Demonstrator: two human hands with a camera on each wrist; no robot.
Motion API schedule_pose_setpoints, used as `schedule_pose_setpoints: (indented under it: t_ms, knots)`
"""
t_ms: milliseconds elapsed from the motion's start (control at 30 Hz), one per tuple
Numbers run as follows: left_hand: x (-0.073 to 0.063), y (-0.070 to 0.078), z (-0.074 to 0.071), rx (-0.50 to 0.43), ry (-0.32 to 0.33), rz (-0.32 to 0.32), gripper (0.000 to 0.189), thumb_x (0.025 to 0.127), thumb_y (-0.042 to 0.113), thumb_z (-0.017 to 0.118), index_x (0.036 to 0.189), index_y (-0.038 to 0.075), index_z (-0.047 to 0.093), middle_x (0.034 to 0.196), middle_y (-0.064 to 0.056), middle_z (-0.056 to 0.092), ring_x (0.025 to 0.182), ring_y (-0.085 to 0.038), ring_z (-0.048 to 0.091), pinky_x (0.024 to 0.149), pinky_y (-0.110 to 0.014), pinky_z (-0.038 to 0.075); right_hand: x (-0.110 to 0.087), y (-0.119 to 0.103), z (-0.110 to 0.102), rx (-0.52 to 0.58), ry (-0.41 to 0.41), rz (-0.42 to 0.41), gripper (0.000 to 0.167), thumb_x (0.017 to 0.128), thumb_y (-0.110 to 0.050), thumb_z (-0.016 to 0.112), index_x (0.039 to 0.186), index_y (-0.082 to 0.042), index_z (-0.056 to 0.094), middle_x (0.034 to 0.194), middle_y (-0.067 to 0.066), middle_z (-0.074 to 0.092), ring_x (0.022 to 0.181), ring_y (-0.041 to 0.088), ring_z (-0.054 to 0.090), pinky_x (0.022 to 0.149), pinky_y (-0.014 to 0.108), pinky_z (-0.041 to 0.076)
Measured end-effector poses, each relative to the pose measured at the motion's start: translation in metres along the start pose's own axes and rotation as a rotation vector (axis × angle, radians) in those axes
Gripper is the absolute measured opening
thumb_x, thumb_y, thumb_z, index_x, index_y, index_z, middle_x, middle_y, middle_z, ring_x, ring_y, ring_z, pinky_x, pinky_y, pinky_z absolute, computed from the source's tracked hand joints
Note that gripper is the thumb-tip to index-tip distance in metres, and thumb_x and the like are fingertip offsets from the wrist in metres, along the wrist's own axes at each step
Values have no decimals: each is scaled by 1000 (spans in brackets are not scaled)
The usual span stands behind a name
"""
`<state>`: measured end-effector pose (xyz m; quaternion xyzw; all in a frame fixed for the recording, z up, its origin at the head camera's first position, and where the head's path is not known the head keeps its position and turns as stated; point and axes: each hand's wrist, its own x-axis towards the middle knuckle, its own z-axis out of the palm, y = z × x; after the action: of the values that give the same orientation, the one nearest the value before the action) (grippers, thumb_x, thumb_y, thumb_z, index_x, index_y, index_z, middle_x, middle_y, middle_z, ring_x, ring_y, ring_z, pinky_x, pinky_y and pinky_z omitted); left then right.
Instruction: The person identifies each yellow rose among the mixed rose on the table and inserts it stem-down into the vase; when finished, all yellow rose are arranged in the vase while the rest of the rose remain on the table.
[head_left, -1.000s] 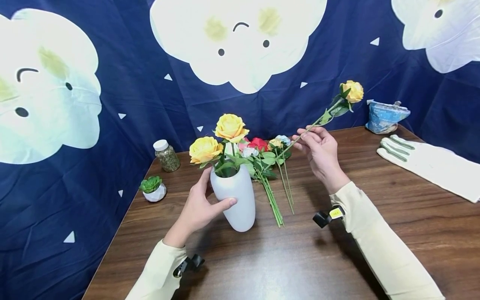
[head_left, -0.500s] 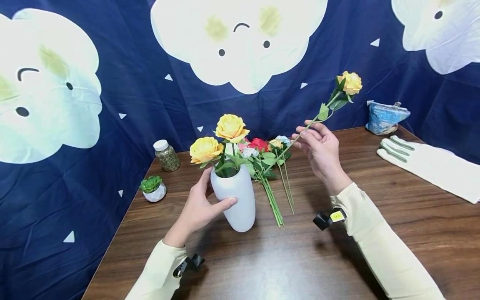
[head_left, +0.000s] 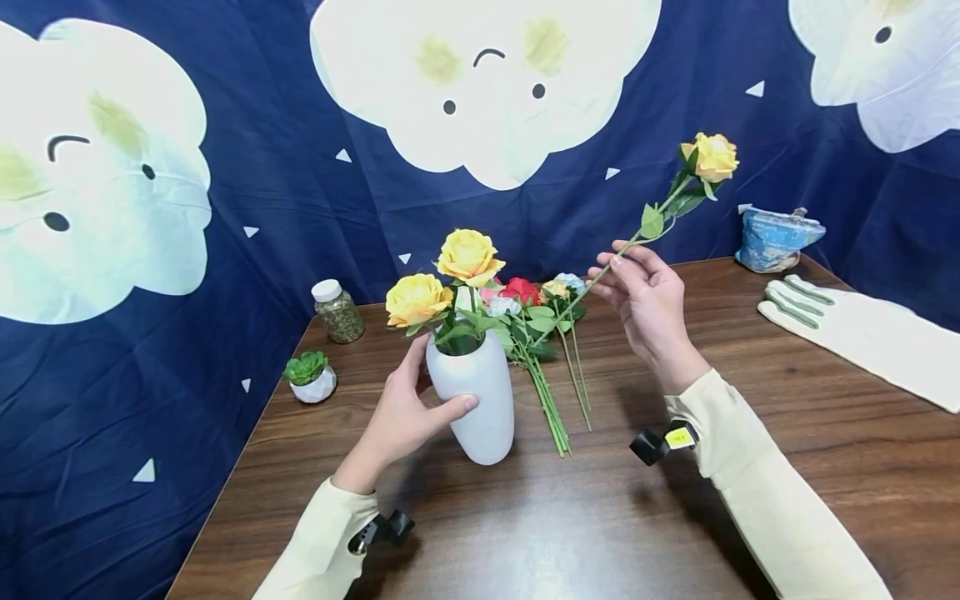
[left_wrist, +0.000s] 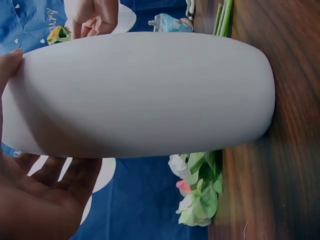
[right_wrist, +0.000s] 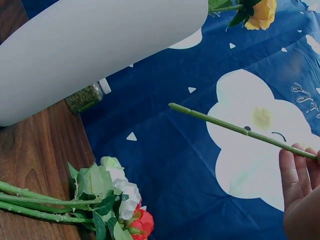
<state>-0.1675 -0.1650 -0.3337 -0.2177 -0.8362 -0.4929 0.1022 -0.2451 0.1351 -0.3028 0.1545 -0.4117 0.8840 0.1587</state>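
Observation:
My left hand [head_left: 408,417] grips a white vase [head_left: 482,408] from its left side, thumb across the front and fingers behind. Two yellow roses [head_left: 468,258] stand in its mouth; in the left wrist view the vase body [left_wrist: 150,95] fills the middle. To the right, my right hand [head_left: 648,312] pinches the green stem of another yellow rose [head_left: 714,158], held slanted with the bloom up and right. The bare lower end of that stem [right_wrist: 210,119] points toward the vase, apart from it, in the right wrist view.
Behind and right of the vase lie several loose artificial flowers [head_left: 519,292], their stems [head_left: 547,400] toward me. A jar of dried herbs [head_left: 339,317] and a potted succulent [head_left: 310,379] stand at left. At right are a blue bag [head_left: 776,242] and a white-green glove [head_left: 847,325].
The rose in my right hand has moved slightly up, its bloom now higher. My left hand and the vase keep their place; the whole view has shifted a little.

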Motion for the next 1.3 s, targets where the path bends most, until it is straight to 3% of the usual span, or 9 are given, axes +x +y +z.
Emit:
schedule_pose_setpoints:
  t_ms: [333, 800, 1100, 1300]
  knots:
    - [-2, -5, 1, -17, 10, -17, 86, 86, 21, 81, 155, 0, 34, 137, -20, 60, 124, -32, 61, 107, -56, 47, -7, -6, 10, 15, -12, -85, 28, 103, 12, 50, 104, -7, 71, 90, 6, 76, 78, 18, 76, 73, 30, 63]
    - [-2, -6, 4, 2, 43, 67, 78, 85, 24, 81, 147, 0, 41, 127, -17, 65, 114, -29, 65, 99, -52, 54, -19, -10, 28, 89, 6, -111, 28, 100, 16, 49, 102, -2, 70, 85, 9, 72, 77, 20, 73, 71, 30, 63]
    - [0, -5, 3, -25, 27, 59, 75, 84, 20, 81, 145, 1, 44, 126, -17, 66, 115, -28, 65, 100, -54, 53, -24, -12, 46, 53, 47, -228, 31, 100, 16, 47, 104, -5, 69, 86, 7, 74, 77, 18, 73, 74, 29, 62]
    - [0, -6, 2, -45, 27, 51, 75, 83, 19, 82, 145, 0, 44, 127, -18, 66, 116, -30, 65, 100, -57, 52, -18, -13, 53, 49, 32, -215, 31, 101, 16, 45, 104, -5, 67, 86, 7, 77, 78, 17, 76, 74, 28, 62]
